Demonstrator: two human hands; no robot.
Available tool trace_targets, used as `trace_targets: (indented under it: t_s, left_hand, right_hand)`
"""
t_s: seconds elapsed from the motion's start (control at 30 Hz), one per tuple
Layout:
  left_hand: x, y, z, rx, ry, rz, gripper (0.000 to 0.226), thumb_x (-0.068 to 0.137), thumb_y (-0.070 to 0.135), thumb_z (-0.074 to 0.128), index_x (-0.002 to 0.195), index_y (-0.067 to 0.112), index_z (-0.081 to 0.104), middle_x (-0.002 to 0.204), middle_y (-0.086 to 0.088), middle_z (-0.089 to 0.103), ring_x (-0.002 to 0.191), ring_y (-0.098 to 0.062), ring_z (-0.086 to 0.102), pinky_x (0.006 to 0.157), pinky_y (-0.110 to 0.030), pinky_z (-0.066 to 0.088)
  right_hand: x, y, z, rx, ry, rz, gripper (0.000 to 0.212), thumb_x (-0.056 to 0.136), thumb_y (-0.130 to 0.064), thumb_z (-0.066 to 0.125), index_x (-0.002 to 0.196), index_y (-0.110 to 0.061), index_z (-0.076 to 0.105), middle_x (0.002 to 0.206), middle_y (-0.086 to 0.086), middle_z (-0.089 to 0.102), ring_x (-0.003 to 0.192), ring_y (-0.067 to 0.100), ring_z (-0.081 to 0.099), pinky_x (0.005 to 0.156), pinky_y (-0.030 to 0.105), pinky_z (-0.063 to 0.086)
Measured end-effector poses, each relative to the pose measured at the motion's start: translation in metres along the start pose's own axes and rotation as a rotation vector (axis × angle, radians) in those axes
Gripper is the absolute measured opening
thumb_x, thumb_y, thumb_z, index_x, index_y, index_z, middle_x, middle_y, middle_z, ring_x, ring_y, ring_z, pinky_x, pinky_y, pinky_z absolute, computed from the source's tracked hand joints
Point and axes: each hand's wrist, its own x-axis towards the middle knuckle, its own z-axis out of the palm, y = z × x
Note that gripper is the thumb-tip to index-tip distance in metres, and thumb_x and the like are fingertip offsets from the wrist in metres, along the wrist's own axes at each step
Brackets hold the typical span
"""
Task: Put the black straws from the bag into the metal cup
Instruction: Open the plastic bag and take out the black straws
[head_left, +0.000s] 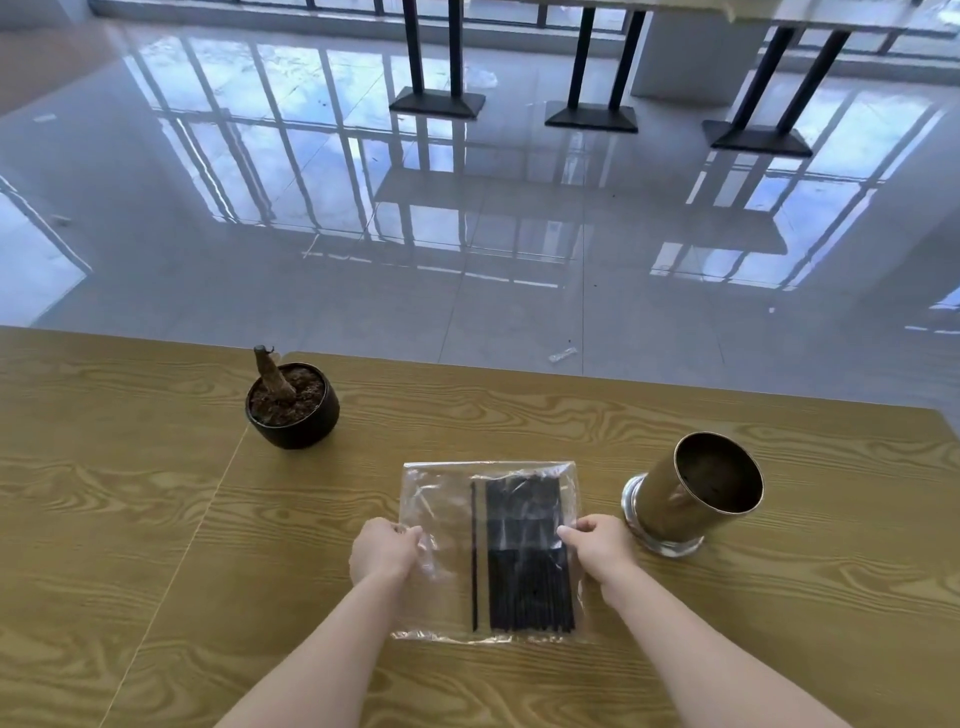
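Note:
A clear plastic bag (444, 493) lies flat on the wooden table (779, 623) in front of me. Inside it lie several black straws (527, 587) in a bundle, with one straw apart on the left. My left hand (382, 553) pinches the bag's left edge. My right hand (600, 551) pinches the bag's right edge, beside the bundle. The metal cup (693, 491) stands upright to the right of the bag, a short way from my right hand, with nothing visible inside it.
A black pot (293, 408) with soil and a bare stump stands at the back left of the table. The table's far edge runs just behind it. Beyond lies a shiny tiled floor with black table bases (592, 114).

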Motion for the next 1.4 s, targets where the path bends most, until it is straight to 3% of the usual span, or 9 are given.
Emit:
trace_targets:
  t_s: [0.13, 0.2, 0.43, 0.6, 0.77, 0.87, 1.0, 1.2, 1.4]
  left_hand:
    - [0.002, -0.001, -0.008, -0.322, -0.119, -0.001, 0.014, 0.085, 0.023, 0.076, 0.079, 0.011, 0.074, 0.075, -0.006, 0.076, 0.070, -0.023, 0.072, 0.074, -0.040, 0.061]
    - [-0.001, -0.002, -0.017, -0.459, -0.181, 0.015, 0.010, 0.086, 0.019, 0.075, 0.086, 0.010, 0.074, 0.076, -0.004, 0.079, 0.069, -0.021, 0.076, 0.067, -0.038, 0.060]
    - [-0.015, 0.003, -0.056, -0.728, -0.275, 0.101, 0.012, 0.089, 0.014, 0.072, 0.097, 0.005, 0.072, 0.083, -0.011, 0.079, 0.074, -0.027, 0.077, 0.054, -0.027, 0.052]
    - [-0.030, -0.004, -0.083, -1.117, -0.585, 0.125, 0.038, 0.081, 0.005, 0.074, 0.117, 0.002, 0.064, 0.111, -0.027, 0.072, 0.100, -0.045, 0.070, 0.073, -0.047, 0.062]
    - [-0.047, 0.002, -0.097, -1.102, -0.573, 0.215, 0.038, 0.086, -0.007, 0.062, 0.123, 0.002, 0.061, 0.113, -0.028, 0.071, 0.098, -0.043, 0.072, 0.069, -0.042, 0.064]
    - [-0.058, 0.010, -0.103, -1.119, -0.561, 0.274, 0.036, 0.088, -0.007, 0.059, 0.123, 0.003, 0.061, 0.113, -0.028, 0.071, 0.098, -0.042, 0.072, 0.067, -0.040, 0.063]
    - [-0.069, 0.019, -0.112, -1.132, -0.563, 0.358, 0.037, 0.087, -0.002, 0.062, 0.122, 0.005, 0.063, 0.114, -0.027, 0.071, 0.100, -0.043, 0.071, 0.065, -0.039, 0.063]
    - [-0.069, 0.015, -0.124, -1.119, -0.511, 0.383, 0.035, 0.091, -0.008, 0.056, 0.124, 0.004, 0.061, 0.112, -0.026, 0.072, 0.102, -0.043, 0.071, 0.067, -0.037, 0.062]
    - [-0.073, 0.004, -0.129, -1.058, -0.566, 0.307, 0.039, 0.071, 0.018, 0.081, 0.106, 0.008, 0.069, 0.105, -0.021, 0.074, 0.092, -0.037, 0.073, 0.072, -0.041, 0.061]
  right_hand:
    - [-0.002, -0.001, -0.013, 0.134, -0.028, -0.011, 0.019, 0.090, -0.012, 0.072, 0.072, -0.008, 0.066, 0.066, 0.009, 0.065, 0.063, 0.025, 0.060, 0.061, 0.041, 0.055]
    - [-0.003, -0.004, -0.021, 0.199, -0.031, -0.022, 0.015, 0.089, -0.009, 0.073, 0.077, -0.002, 0.070, 0.064, 0.009, 0.067, 0.063, 0.022, 0.063, 0.066, 0.046, 0.063]
    - [-0.021, -0.021, -0.036, 0.401, -0.098, -0.050, 0.007, 0.086, 0.000, 0.075, 0.089, 0.005, 0.071, 0.073, 0.016, 0.074, 0.060, 0.021, 0.069, 0.061, 0.035, 0.064]
    - [-0.035, -0.035, -0.044, 0.536, -0.191, -0.077, 0.012, 0.087, -0.002, 0.075, 0.097, 0.002, 0.072, 0.079, 0.012, 0.078, 0.065, 0.019, 0.073, 0.061, 0.031, 0.061]
    - [-0.047, -0.045, -0.048, 0.340, -0.134, -0.220, 0.037, 0.090, -0.022, 0.073, 0.122, -0.014, 0.055, 0.098, 0.011, 0.076, 0.080, 0.022, 0.077, 0.080, 0.044, 0.063]
    - [-0.053, -0.047, -0.046, 0.228, -0.102, -0.332, 0.051, 0.091, -0.021, 0.074, 0.134, -0.023, 0.047, 0.106, 0.010, 0.067, 0.076, 0.021, 0.076, 0.072, 0.036, 0.064]
    - [-0.059, -0.045, -0.041, 0.311, -0.124, -0.304, 0.039, 0.089, 0.003, 0.071, 0.124, -0.010, 0.059, 0.100, 0.016, 0.069, 0.076, 0.023, 0.072, 0.062, 0.027, 0.059]
    - [-0.069, -0.043, -0.042, 0.701, -0.153, -0.119, 0.018, 0.086, 0.012, 0.068, 0.102, 0.004, 0.071, 0.095, 0.023, 0.076, 0.083, 0.028, 0.072, 0.071, 0.033, 0.058]
    - [-0.085, -0.052, -0.049, 0.642, -0.021, -0.415, 0.014, 0.082, 0.005, 0.076, 0.091, -0.004, 0.078, 0.084, 0.012, 0.079, 0.080, 0.028, 0.077, 0.078, 0.035, 0.063]
